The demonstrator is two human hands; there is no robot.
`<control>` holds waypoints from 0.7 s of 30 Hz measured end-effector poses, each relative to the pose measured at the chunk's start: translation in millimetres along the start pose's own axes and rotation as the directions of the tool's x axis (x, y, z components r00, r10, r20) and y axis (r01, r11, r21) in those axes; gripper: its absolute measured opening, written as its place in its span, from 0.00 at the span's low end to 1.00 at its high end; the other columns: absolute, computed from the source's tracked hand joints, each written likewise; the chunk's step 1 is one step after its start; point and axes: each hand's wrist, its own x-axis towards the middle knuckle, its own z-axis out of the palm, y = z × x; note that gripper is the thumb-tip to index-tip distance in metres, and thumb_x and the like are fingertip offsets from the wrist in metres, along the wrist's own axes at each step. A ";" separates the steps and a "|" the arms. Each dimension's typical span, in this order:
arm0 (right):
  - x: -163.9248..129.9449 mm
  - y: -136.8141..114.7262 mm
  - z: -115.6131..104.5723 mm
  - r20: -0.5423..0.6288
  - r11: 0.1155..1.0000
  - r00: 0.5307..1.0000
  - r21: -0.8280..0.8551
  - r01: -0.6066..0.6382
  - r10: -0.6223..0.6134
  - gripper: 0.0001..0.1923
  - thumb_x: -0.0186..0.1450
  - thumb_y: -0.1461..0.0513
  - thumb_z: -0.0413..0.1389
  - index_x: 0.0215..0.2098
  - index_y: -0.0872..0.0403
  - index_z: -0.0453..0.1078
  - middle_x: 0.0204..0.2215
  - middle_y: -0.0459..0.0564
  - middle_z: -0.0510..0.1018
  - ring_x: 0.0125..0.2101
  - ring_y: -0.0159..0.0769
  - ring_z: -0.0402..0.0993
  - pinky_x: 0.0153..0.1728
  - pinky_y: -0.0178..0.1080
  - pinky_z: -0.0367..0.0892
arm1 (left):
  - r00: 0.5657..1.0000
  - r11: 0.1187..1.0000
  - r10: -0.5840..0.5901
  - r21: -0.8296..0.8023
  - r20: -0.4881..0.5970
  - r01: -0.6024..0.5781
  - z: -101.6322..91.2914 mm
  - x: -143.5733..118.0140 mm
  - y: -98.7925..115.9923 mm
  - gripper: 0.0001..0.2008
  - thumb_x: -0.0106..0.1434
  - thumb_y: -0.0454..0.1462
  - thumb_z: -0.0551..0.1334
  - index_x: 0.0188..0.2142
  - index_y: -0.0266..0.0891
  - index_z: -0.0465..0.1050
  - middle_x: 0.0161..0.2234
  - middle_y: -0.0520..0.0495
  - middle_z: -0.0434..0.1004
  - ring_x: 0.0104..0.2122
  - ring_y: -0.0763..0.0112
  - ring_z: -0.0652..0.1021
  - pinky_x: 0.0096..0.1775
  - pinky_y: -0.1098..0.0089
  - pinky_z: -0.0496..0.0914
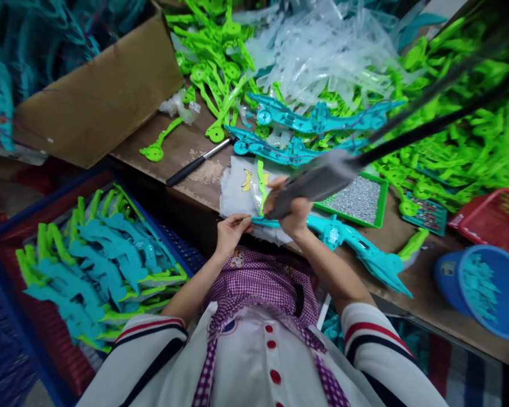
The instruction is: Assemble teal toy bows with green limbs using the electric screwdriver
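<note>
Grip of my left hand: pinching the left end of a long turquoise plastic bow-shaped part | part: along the near edge of the brown desk | my right hand: wrapped around a grey cylindrical power tool, lower end near the part | green plastic tray of silvery pieces: just beyond

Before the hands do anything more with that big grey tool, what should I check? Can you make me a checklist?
1. Right hand gripping the grey tool: ok, it's wrapped around it.
2. Left hand at the blue part: ok, it's at one end.
3. Tool's tip lined up: cannot tell, it's hidden.
4. Silvery pieces at hand: ok, the green tray sits just beyond the blue part.
5. Black-handled tool away from both hands: ok, it lies apart on the table.
</note>
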 end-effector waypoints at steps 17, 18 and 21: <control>71.4 17.7 -146.7 -0.511 0.948 0.804 -0.242 0.205 -0.304 0.28 0.62 0.34 0.49 0.31 0.48 0.70 0.15 0.39 0.61 0.15 0.34 0.66 0.18 0.37 0.56 | 0.840 0.625 0.411 0.561 0.354 -0.542 -26.4 11.8 24.3 0.10 0.61 0.44 0.69 0.39 0.43 0.85 0.30 0.49 0.82 0.27 0.72 0.77 0.33 0.72 0.72; 71.7 19.7 -147.9 -0.508 0.946 0.805 -0.251 0.203 -0.307 0.29 0.61 0.33 0.48 0.31 0.47 0.69 0.15 0.39 0.61 0.15 0.34 0.67 0.18 0.38 0.56 | 0.849 0.639 0.397 0.558 0.350 -0.529 -26.7 11.5 25.2 0.10 0.61 0.44 0.68 0.39 0.43 0.85 0.30 0.48 0.82 0.28 0.72 0.78 0.33 0.72 0.72; 72.4 22.9 -150.8 -0.497 0.942 0.807 -0.263 0.210 -0.318 0.30 0.61 0.31 0.47 0.31 0.46 0.69 0.15 0.39 0.60 0.15 0.35 0.66 0.18 0.38 0.56 | 0.938 0.776 0.249 0.530 0.241 -0.342 -26.5 8.9 24.7 0.14 0.61 0.47 0.67 0.39 0.41 0.85 0.30 0.47 0.82 0.27 0.71 0.79 0.31 0.72 0.73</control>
